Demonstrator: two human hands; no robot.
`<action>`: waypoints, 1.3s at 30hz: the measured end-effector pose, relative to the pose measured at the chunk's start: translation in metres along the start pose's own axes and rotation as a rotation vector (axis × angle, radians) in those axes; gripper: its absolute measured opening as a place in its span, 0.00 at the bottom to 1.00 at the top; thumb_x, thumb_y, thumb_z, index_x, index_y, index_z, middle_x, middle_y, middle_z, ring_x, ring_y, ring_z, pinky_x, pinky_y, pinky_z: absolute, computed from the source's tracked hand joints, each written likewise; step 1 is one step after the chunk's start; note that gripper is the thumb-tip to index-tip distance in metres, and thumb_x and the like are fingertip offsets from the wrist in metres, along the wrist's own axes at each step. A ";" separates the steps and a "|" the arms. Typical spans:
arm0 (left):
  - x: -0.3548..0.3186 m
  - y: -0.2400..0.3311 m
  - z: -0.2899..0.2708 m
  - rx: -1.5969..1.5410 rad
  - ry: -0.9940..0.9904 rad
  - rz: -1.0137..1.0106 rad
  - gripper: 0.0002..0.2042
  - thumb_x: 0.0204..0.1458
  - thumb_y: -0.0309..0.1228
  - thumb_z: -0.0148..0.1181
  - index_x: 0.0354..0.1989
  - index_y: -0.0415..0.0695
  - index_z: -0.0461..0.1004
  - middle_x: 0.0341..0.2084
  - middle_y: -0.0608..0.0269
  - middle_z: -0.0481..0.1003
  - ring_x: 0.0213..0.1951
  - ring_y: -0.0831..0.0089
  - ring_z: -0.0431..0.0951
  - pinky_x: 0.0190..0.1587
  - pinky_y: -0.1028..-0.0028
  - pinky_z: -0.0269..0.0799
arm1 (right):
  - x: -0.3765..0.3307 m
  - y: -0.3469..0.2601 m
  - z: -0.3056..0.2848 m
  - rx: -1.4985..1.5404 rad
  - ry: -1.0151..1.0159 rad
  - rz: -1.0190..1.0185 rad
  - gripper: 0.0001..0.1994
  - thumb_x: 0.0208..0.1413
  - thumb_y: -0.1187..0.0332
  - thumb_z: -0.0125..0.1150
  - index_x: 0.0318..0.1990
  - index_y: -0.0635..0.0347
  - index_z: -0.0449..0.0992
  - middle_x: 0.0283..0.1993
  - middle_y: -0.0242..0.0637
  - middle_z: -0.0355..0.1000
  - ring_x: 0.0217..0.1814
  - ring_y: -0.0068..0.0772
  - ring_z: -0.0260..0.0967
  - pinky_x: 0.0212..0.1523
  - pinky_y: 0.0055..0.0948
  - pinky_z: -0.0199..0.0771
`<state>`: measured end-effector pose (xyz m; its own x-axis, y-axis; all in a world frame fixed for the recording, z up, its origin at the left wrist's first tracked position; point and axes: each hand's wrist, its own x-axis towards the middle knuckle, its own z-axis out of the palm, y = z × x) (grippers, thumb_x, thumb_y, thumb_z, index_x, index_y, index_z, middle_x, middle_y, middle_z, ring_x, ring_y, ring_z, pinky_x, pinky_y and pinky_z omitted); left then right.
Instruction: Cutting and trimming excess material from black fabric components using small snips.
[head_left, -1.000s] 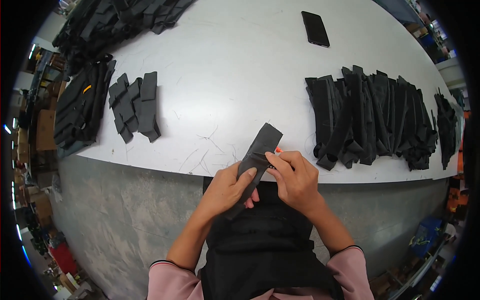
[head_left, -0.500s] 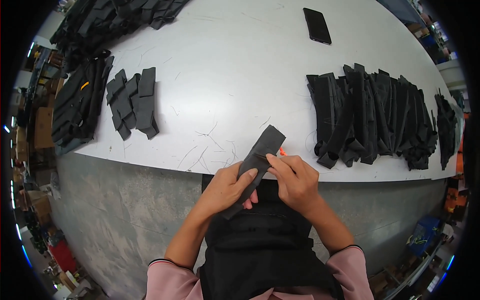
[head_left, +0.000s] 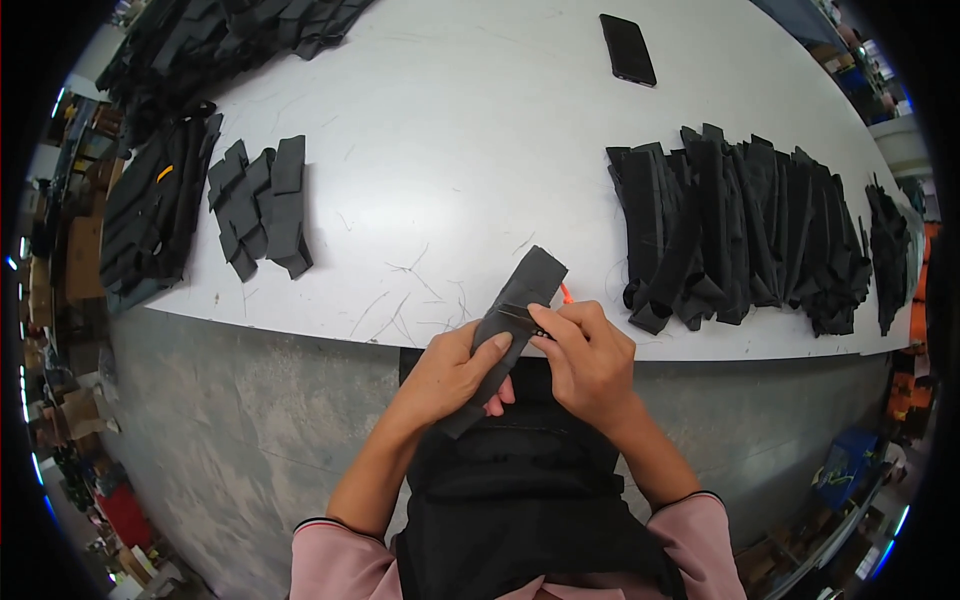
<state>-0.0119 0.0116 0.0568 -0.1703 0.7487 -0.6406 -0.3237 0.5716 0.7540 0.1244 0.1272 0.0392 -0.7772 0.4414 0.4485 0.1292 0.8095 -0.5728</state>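
Observation:
A strip of black fabric (head_left: 533,277), with a stitched fold across it, lies slanted in my left hand (head_left: 455,372). My left thumb presses on its face while the fingers support it from beneath. My right hand (head_left: 592,352) is closed in a pinch at the strip's right edge, beside the fold. A small dark piece shows under its thumb, and an orange end (head_left: 567,293) sticks out past the fingers; the rest of this small object is hidden by the hand. Both hands are over the near edge of the white table (head_left: 420,200).
Many black fabric strips lie in a row (head_left: 740,230) at the right. A smaller group of folded strips (head_left: 262,205) sits at the left, beside a black stack with a yellow tab (head_left: 165,173). More black pieces (head_left: 220,40) fill the far left. A phone (head_left: 628,48) lies far right; loose threads (head_left: 410,270) are scattered mid-table.
My right fingers have shifted slightly at the strip's edge, so more of the fold and the small dark piece shows. The left hand keeps its hold. The whole view has moved slightly.

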 end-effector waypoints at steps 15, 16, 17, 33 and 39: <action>0.005 -0.003 0.000 -0.020 -0.001 -0.023 0.16 0.61 0.38 0.43 0.36 0.35 0.67 0.16 0.58 0.74 0.16 0.75 0.74 0.19 0.77 0.69 | 0.002 0.000 0.012 0.052 0.088 0.117 0.14 0.40 0.78 0.64 0.39 0.61 0.76 0.28 0.36 0.66 0.22 0.32 0.66 0.21 0.25 0.65; 0.005 -0.003 -0.001 -0.021 -0.004 -0.023 0.16 0.61 0.38 0.43 0.36 0.35 0.67 0.16 0.58 0.74 0.16 0.75 0.74 0.19 0.77 0.69 | 0.000 0.002 0.010 0.050 0.088 0.118 0.14 0.40 0.78 0.64 0.39 0.61 0.76 0.28 0.36 0.66 0.22 0.32 0.66 0.21 0.25 0.65; 0.005 -0.002 -0.002 -0.052 0.015 -0.029 0.16 0.61 0.38 0.43 0.36 0.35 0.67 0.16 0.57 0.74 0.15 0.75 0.74 0.19 0.78 0.69 | -0.003 0.004 0.007 0.082 0.124 0.170 0.14 0.40 0.78 0.64 0.39 0.61 0.76 0.28 0.36 0.66 0.22 0.32 0.66 0.21 0.26 0.65; 0.011 -0.009 0.004 -0.271 -0.101 0.052 0.17 0.60 0.42 0.46 0.41 0.36 0.63 0.22 0.56 0.74 0.19 0.75 0.74 0.21 0.78 0.71 | 0.007 0.001 0.008 0.480 0.081 0.423 0.10 0.41 0.82 0.61 0.35 0.64 0.74 0.26 0.35 0.62 0.22 0.26 0.66 0.22 0.23 0.64; 0.020 -0.027 0.013 -0.298 0.052 0.221 0.19 0.59 0.42 0.49 0.44 0.37 0.56 0.29 0.56 0.71 0.25 0.76 0.74 0.27 0.78 0.72 | -0.006 -0.005 0.029 0.528 0.115 0.388 0.11 0.38 0.85 0.60 0.32 0.64 0.73 0.26 0.34 0.62 0.21 0.25 0.65 0.21 0.23 0.64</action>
<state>0.0057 0.0160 0.0257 -0.3111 0.8205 -0.4796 -0.5289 0.2698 0.8047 0.1102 0.1089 0.0198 -0.6606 0.7247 0.1960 0.0440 0.2981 -0.9535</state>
